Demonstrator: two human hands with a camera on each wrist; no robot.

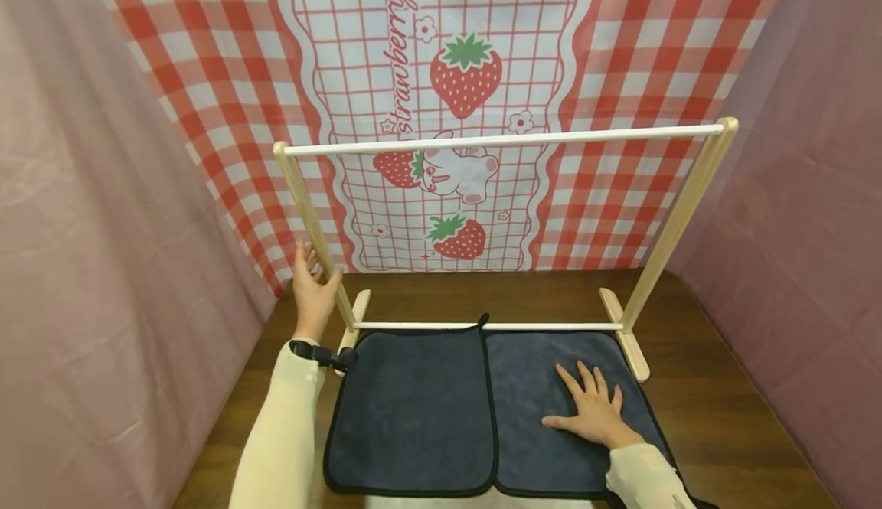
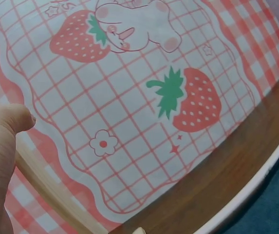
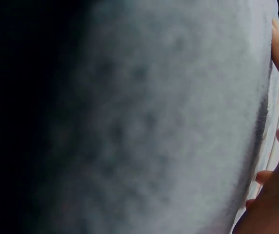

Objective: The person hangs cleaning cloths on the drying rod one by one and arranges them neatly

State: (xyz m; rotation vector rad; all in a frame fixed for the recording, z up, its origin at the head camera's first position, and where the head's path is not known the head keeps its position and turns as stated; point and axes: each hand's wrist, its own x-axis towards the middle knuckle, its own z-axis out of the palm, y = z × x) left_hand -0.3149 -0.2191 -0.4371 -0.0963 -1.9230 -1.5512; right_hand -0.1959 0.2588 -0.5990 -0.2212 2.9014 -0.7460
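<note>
A light wooden rack with white rods stands upright at the back of the table. My left hand (image 1: 315, 287) is at its left post (image 1: 310, 218), the thumb crossing the front and the fingers bent at the outer side. The left wrist view shows that thumb (image 2: 17, 117) over the post. Two dark grey-blue square towels with black edging lie side by side before the lower rod (image 1: 551, 327). Flat on the right towel (image 1: 530, 386) rests my right hand (image 1: 591, 411), fingers spread. Beside it is the left towel (image 1: 413, 409), a black loop (image 1: 485, 318) at its top corner.
The rack's feet (image 1: 635, 356) flank the towels. Behind it hangs a red-and-white checked cloth (image 1: 627, 57) with strawberries. Pink drapes (image 1: 806, 210) enclose both sides of the brown wooden table (image 1: 730, 386). Something pale (image 1: 448, 502) shows below the towels.
</note>
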